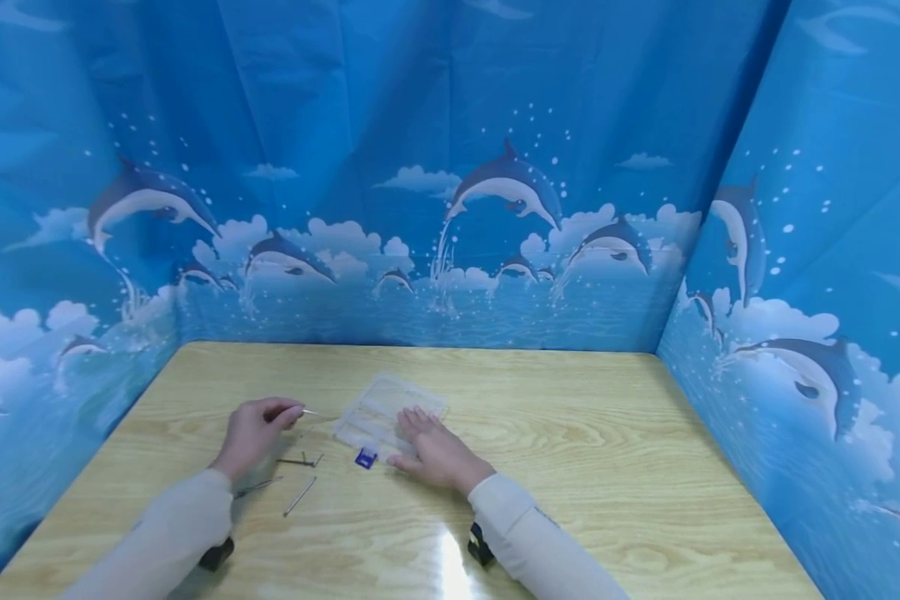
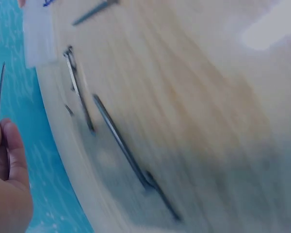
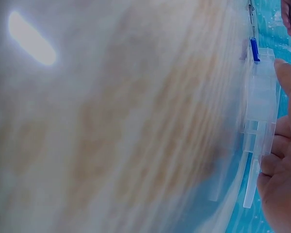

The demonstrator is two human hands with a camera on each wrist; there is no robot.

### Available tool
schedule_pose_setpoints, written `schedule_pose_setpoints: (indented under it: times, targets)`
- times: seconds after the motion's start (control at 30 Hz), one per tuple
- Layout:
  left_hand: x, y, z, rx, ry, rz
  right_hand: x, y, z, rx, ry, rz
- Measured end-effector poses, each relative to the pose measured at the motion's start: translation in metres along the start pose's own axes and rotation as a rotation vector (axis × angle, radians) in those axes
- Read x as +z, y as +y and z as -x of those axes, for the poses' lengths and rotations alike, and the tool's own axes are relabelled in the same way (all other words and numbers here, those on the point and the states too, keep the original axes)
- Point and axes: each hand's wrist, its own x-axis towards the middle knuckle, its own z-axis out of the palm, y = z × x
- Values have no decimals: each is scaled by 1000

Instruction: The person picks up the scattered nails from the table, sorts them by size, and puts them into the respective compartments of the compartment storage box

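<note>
My left hand [image 1: 258,432] pinches a thin metal rod [image 2: 0,92] between thumb and fingers, raised over the left part of the table. In the head view its far end points right, toward a clear plastic box [image 1: 378,408]. The box has compartments and a loosely translucent look. My right hand [image 1: 438,454] rests on the box's right side with fingers extended. A small blue piece [image 1: 365,457] sits at the box's near edge, also visible as a blue strip [image 3: 254,49] in the right wrist view.
Several thin metal rods lie near my left hand: a straight one [image 1: 300,495], a crossed group [image 1: 297,462] and another pair [image 2: 121,141] by the left wrist. The wood-grained table [image 1: 585,467] meets a blue dolphin-printed curtain [image 1: 390,167] at the back and sides.
</note>
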Motion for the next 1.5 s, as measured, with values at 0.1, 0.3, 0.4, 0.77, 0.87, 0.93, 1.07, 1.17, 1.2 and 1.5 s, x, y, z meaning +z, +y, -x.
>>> schedule_pose_setpoints:
  times: [0.1, 0.3, 0.4, 0.77, 0.87, 0.93, 1.07, 1.17, 1.2, 1.5]
  targets:
    - [7, 5, -5, -14, -14, 26, 0, 0, 0, 0, 0, -5]
    - [22, 17, -12, -49, -56, 68, 0, 0, -1, 1, 2, -5]
    - [29, 21, -16, -74, -75, 89, 0, 0, -1, 1, 4, -8]
    - [56, 24, -25, -156, -84, 133, -1, -1, -2, 7, 2, -12]
    - [61, 23, -25, -158, -92, 147, 0, -1, -2, 6, 4, -4]
    - [63, 23, -26, -152, -97, 152, 0, -1, -2, 5, 1, -3]
    - [67, 25, -29, -105, -104, 107, 0, -1, -2, 4, 1, -8]
    - [69, 29, -31, -69, -121, 60, 1, 0, -2, 4, 6, -3]
    - [70, 30, -31, -65, -127, 52, 1, 0, -1, 4, 11, 2]
    - [77, 34, -33, -1, -106, 2, 0, 1, -1, 7, 3, 5]
